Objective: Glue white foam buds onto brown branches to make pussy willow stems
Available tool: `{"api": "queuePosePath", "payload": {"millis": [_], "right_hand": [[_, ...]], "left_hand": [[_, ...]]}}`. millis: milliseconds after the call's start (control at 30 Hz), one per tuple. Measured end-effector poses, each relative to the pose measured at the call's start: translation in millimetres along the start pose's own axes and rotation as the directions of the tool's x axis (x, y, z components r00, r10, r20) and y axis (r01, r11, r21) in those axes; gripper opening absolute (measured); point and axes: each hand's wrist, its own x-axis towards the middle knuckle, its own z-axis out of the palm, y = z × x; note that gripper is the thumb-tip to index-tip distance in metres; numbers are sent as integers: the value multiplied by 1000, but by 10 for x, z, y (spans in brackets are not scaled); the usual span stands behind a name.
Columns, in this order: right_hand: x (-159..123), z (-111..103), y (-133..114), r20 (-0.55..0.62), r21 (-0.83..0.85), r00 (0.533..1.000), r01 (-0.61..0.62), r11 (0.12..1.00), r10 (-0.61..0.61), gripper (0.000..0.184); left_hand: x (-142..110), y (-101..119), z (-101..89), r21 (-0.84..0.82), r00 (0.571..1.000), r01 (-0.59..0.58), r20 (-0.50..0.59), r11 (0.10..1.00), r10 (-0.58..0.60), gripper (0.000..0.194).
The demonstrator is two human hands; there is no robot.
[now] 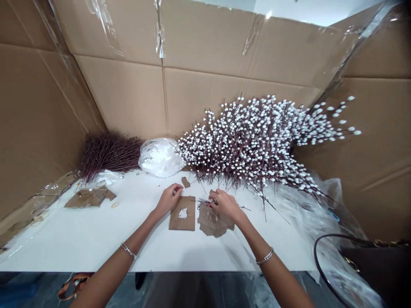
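My left hand point(169, 198) rests at the top edge of a brown cardboard piece point(183, 220) that carries a small white blob point(183, 212); its fingers are curled together in a pinch, and what they hold is too small to see. My right hand point(224, 204) is closed on a thin dark-red twig point(203, 201) that lies across a second, crumpled cardboard piece point(212, 223). Just behind my hands is a large heap of twigs with white buds point(257, 141).
A clear bag of white beads point(160, 157) and a bundle of bare dark twigs point(107, 153) lie at the back left. Cardboard scraps point(88, 197) sit on the left of the white table point(96, 239). Cardboard walls point(205, 85) surround the table. Plastic wrap point(305, 209) and a dark bag point(379, 265) are on the right.
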Motion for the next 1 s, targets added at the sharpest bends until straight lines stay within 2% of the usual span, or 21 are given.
{"api": "queuePosePath", "payload": {"millis": [300, 433, 533, 600, 700, 767, 800, 833, 867, 933, 1000], "right_hand": [[179, 126, -141, -21, 33, 996, 87, 996, -86, 14], [232, 144, -215, -74, 75, 989, 131, 989, -126, 17], [233, 46, -178, -157, 125, 979, 153, 980, -132, 21], [222, -94, -105, -234, 163, 965, 159, 974, -119, 19], [207, -385, 68, -414, 262, 909, 171, 950, -49, 26], [209, -586, 215, -644, 504, 757, 310, 806, 111, 24], [216, -675, 292, -705, 590, 678, 396, 704, 209, 20], [225, -748, 365, -715, 667, 624, 470, 578, 317, 17], [235, -802, 428, -676, 734, 617, 523, 432, 403, 18], [256, -844, 503, -536, 834, 696, 523, 174, 477, 23], [274, -793, 485, -405, 893, 788, 450, 15, 464, 26]], "left_hand": [[-11, -56, -16, 13, 1000, 5, -7, 1000, -4, 24], [-2, -78, -21, 12, 1000, 16, -17, 1000, -16, 25], [10, -99, -26, 1, 998, 36, -44, 999, -36, 24], [17, -115, -24, -10, 997, 52, -60, 999, -52, 23], [19, -130, -16, -22, 995, 69, -68, 997, -70, 23], [11, -128, -10, -25, 995, 73, -68, 997, -75, 22], [6, -123, -6, -26, 995, 73, -67, 997, -75, 22], [0, -117, -1, -26, 995, 73, -68, 997, -75, 22], [-4, -111, 4, -25, 995, 72, -69, 997, -73, 22], [-9, -103, 13, -19, 995, 67, -75, 998, -68, 22], [-4, -110, 12, -4, 994, 60, -93, 998, -60, 21]]}}
